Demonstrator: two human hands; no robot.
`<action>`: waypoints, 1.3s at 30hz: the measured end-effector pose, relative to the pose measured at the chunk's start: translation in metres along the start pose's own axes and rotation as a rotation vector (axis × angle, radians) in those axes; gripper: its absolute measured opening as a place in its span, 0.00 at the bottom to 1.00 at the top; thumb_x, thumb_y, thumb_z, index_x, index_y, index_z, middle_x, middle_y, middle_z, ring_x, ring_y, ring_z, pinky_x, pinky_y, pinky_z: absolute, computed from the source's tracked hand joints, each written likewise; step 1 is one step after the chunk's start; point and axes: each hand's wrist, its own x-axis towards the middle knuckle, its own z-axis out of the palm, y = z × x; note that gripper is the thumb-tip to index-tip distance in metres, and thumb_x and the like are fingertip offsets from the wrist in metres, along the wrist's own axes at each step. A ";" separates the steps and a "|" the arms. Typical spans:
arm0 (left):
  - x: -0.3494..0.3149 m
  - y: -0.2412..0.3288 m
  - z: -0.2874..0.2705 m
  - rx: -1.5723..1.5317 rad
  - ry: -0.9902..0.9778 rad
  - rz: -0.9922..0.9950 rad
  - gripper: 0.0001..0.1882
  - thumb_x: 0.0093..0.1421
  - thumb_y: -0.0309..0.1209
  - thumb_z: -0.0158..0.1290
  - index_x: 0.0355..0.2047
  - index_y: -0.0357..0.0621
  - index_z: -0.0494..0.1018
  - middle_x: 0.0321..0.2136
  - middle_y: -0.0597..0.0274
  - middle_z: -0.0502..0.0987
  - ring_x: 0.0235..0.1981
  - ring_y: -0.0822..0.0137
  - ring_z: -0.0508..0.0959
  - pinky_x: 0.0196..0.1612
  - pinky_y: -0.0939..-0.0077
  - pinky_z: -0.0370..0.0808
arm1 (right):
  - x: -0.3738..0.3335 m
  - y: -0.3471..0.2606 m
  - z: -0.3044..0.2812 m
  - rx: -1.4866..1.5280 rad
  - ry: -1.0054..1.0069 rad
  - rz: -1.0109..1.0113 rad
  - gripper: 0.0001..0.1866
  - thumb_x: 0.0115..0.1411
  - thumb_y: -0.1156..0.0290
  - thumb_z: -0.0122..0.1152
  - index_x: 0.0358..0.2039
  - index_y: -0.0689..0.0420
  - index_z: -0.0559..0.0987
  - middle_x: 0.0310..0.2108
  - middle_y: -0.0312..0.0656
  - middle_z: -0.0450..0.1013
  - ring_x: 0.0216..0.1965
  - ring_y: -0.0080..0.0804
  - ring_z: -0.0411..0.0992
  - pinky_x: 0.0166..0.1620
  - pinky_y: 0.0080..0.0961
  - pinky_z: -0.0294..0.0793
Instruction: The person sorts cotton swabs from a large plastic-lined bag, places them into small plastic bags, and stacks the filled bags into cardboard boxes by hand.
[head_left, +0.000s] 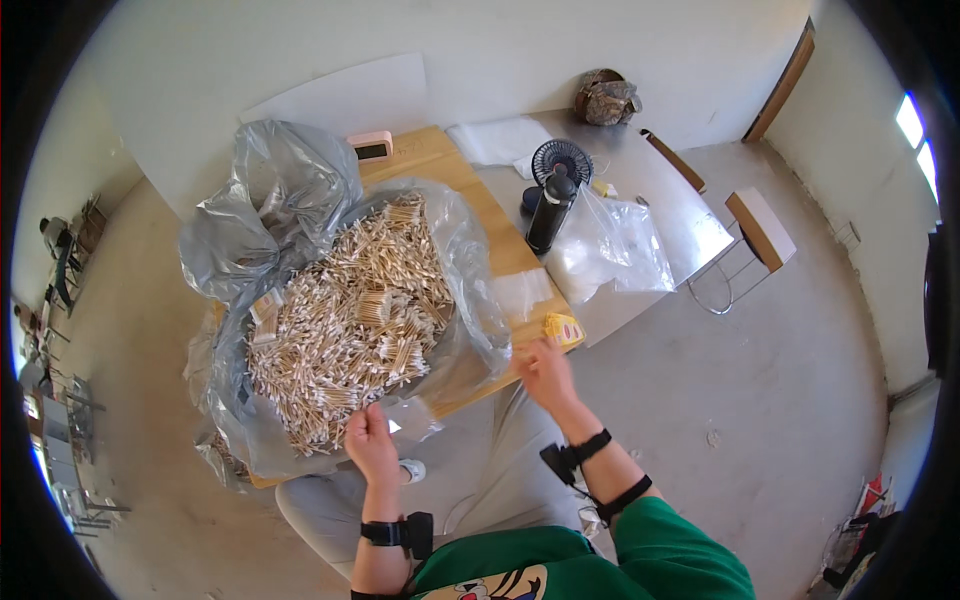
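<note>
A large heap of cotton swabs (350, 320) lies in a big grey plastic bag (465, 235) spread open on the wooden table. By the heap's near edge, my left hand (372, 445) pinches a small clear plastic bag (410, 416) between thumb and fingers. Farther right, my right hand (546, 376) is at the table's edge, right beside a small stack of yellow printed cards (564, 330). Its fingers are bent and slightly blurred, so whether they grip a card is unclear. Behind the cards lie flat clear bags (522, 293).
A metal table (660, 180) adjoins on the right, with a black bottle (551, 214), a small fan (562, 160), a clear plastic bag (620, 245) and a camouflage cap (606, 97). A pink device (371, 146) sits at the back. A stool (757, 230) stands farther right.
</note>
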 end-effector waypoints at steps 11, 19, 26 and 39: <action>-0.005 0.005 0.012 -0.081 -0.137 -0.061 0.15 0.64 0.32 0.49 0.20 0.40 0.68 0.12 0.70 0.66 0.14 0.79 0.64 0.18 0.82 0.60 | -0.026 -0.066 0.017 0.803 -0.177 0.436 0.19 0.56 0.80 0.55 0.48 0.62 0.65 0.25 0.37 0.69 0.23 0.24 0.71 0.26 0.21 0.70; 0.098 -0.036 -0.078 0.188 0.121 0.052 0.14 0.65 0.37 0.45 0.28 0.39 0.71 0.17 0.62 0.69 0.16 0.72 0.67 0.22 0.77 0.64 | 0.082 0.033 0.004 0.534 0.304 0.422 0.17 0.56 0.81 0.53 0.47 0.60 0.65 0.23 0.38 0.66 0.19 0.23 0.70 0.21 0.20 0.70; 0.176 -0.042 -0.083 0.615 0.152 0.354 0.11 0.56 0.29 0.53 0.39 0.39 0.70 0.37 0.49 0.72 0.42 0.49 0.72 0.45 0.60 0.68 | 0.096 0.080 0.017 -0.320 0.372 0.040 0.25 0.54 0.76 0.59 0.52 0.59 0.65 0.43 0.54 0.66 0.41 0.43 0.71 0.44 0.32 0.73; 0.245 -0.056 -0.073 0.876 0.074 -0.039 0.32 0.48 0.45 0.60 0.50 0.42 0.64 0.46 0.48 0.72 0.52 0.51 0.69 0.54 0.56 0.63 | -0.034 0.013 0.018 0.028 0.044 -0.007 0.18 0.50 0.84 0.56 0.44 0.61 0.70 0.37 0.43 0.67 0.26 0.28 0.66 0.30 0.21 0.68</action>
